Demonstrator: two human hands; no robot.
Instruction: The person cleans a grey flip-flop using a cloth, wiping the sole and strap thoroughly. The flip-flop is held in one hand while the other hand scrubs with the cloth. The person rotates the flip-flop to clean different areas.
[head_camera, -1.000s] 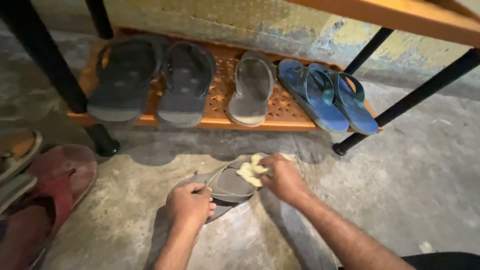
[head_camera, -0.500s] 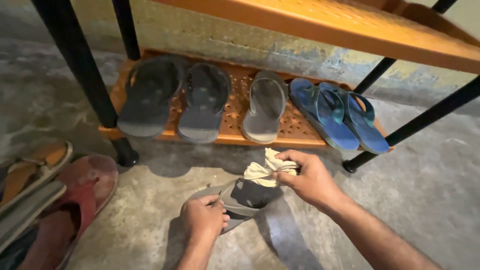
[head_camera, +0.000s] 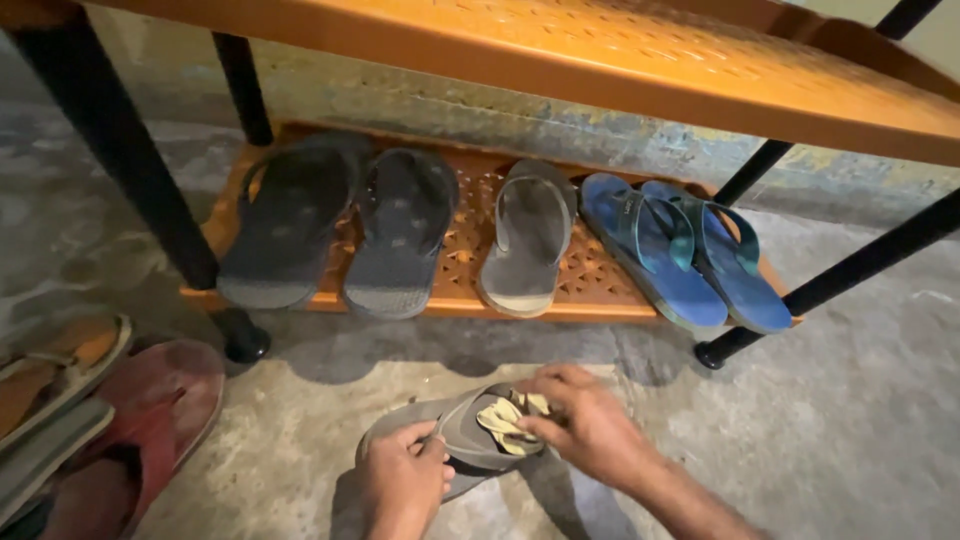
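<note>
Rough grey concrete floor (head_camera: 830, 440) spreads beneath us, with an orange shoe rack (head_camera: 460, 300) against the wall. Our left hand (head_camera: 402, 482) is closed on the near edge of a grey sandal (head_camera: 455, 435), gripping its strap side, while our right hand (head_camera: 590, 425) presses a yellowish cloth (head_camera: 503, 418) into the sandal's footbed, fingers pinched on the fabric. The sandal lies on the floor just in front of the rack (slightly tilted up in our grip). On the rack's lowest shelf sit two dark flip-flops (head_camera: 340, 225), a single grey sandal (head_camera: 528, 235) and a pair of blue flip-flops (head_camera: 685, 250). Left of the rack, a red sandal (head_camera: 160, 410) and brown ones (head_camera: 55, 375) rest on the floor.
</note>
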